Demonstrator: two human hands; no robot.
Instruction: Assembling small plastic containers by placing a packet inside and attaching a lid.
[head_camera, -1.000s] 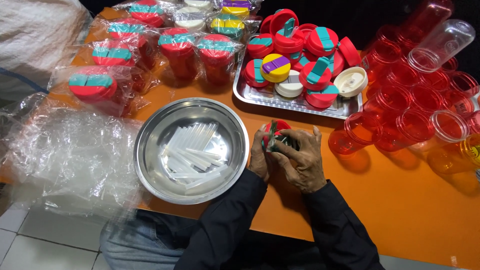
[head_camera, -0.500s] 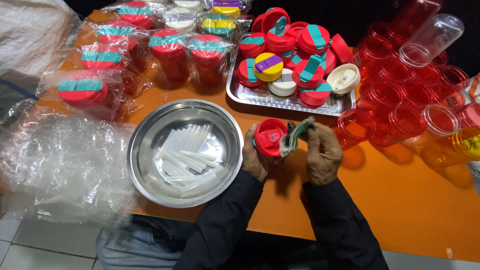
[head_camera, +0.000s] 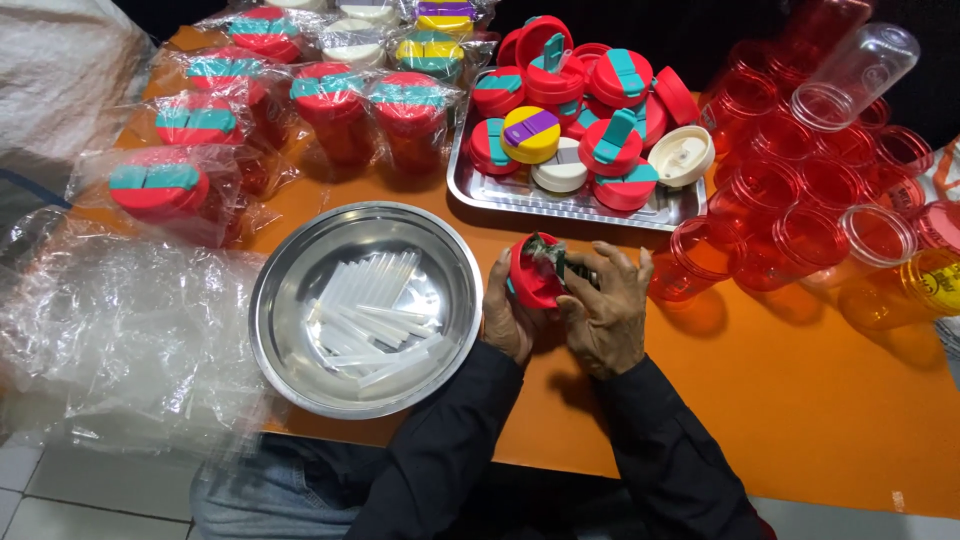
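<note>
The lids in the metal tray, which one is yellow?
The yellow lid with a purple flap, near the tray's front left; the others are red or white.

The red lid (head_camera: 532, 275) is a round plastic cap with a teal flip tab partly showing at its edge. It is tipped on its side, its flat face turned toward the steel bowl (head_camera: 365, 305), and sits just right of that bowl's rim, raised off the orange surface (head_camera: 800, 400). The left hand (head_camera: 507, 318) cups it from below and the right hand (head_camera: 605, 318) presses a small greenish piece, perhaps a seal or strip, against its far side.
</note>
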